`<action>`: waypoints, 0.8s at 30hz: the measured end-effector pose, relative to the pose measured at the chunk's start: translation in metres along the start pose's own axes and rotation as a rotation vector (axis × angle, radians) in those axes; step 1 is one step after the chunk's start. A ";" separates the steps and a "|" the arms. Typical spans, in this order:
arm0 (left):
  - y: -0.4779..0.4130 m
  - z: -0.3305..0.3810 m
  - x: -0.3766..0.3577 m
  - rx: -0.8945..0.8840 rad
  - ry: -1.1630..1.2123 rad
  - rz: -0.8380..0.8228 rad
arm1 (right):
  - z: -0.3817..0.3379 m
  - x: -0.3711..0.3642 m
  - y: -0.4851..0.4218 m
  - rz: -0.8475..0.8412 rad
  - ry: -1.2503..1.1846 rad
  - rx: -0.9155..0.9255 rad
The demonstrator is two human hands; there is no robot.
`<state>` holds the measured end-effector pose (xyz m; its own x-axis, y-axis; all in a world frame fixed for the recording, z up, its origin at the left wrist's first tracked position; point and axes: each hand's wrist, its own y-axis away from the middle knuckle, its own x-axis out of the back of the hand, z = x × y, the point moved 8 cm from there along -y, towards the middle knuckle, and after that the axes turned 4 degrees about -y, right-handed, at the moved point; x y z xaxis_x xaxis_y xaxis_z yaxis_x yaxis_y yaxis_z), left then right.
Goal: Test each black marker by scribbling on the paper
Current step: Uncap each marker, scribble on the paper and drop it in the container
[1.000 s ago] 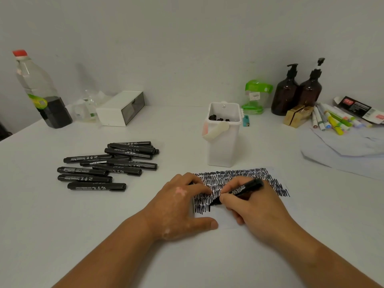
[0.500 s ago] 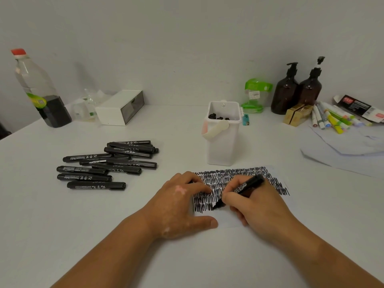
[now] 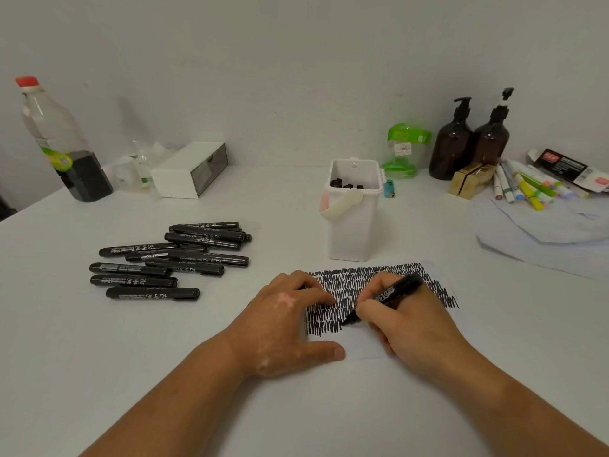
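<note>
Right hand (image 3: 408,321) pinches a black marker (image 3: 392,296), tip down on the paper (image 3: 369,346) at the lower edge of the scribbles (image 3: 349,282). Left hand (image 3: 286,324) lies flat, fingers spread, pressing the paper's left edge. Paper sits on the white counter (image 3: 164,374), just in front of a white bin (image 3: 352,219). Pile of capped black markers (image 3: 171,258) well to the left. Brown pump bottles (image 3: 471,143) and colored pens (image 3: 527,186) at back right.

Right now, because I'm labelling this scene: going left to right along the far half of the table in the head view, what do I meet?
Plastic bottle → white box → white tub → green package → brown pump bottles → coloured markers.
</note>
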<state>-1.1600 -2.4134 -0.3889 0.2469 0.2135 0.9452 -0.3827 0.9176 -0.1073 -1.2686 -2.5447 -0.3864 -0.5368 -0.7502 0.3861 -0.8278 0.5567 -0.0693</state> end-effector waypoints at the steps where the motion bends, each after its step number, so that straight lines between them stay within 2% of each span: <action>1: 0.000 0.000 0.000 0.001 -0.004 -0.005 | 0.000 0.000 0.000 -0.008 0.024 0.008; 4: 0.001 0.001 0.001 0.003 -0.004 -0.009 | -0.003 0.003 0.001 0.022 -0.021 0.027; 7: 0.002 0.000 0.007 0.014 0.093 0.022 | 0.001 0.013 -0.002 0.101 -0.352 -0.009; 9: 0.003 -0.003 0.014 0.053 0.280 0.070 | 0.002 0.020 -0.004 0.133 -0.479 -0.008; 11: 0.004 -0.010 0.021 0.105 0.475 0.126 | 0.001 0.025 -0.004 0.147 -0.516 0.013; 15: 0.004 -0.022 0.026 0.169 0.580 0.227 | -0.001 0.031 -0.005 0.144 -0.503 0.058; 18: 0.003 -0.030 0.022 0.237 0.794 0.263 | -0.002 0.034 -0.005 0.136 -0.473 0.064; 21: 0.002 -0.037 0.018 0.298 0.949 0.270 | -0.004 0.028 -0.005 0.065 -0.626 0.042; 24: 0.001 -0.034 0.021 0.261 0.952 0.262 | -0.007 0.027 -0.003 0.045 -0.752 0.019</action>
<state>-1.1252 -2.3963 -0.3798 0.6890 0.6795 0.2521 -0.6805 0.7262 -0.0973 -1.2789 -2.5641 -0.3698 -0.5314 -0.7719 -0.3490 -0.8013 0.5917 -0.0886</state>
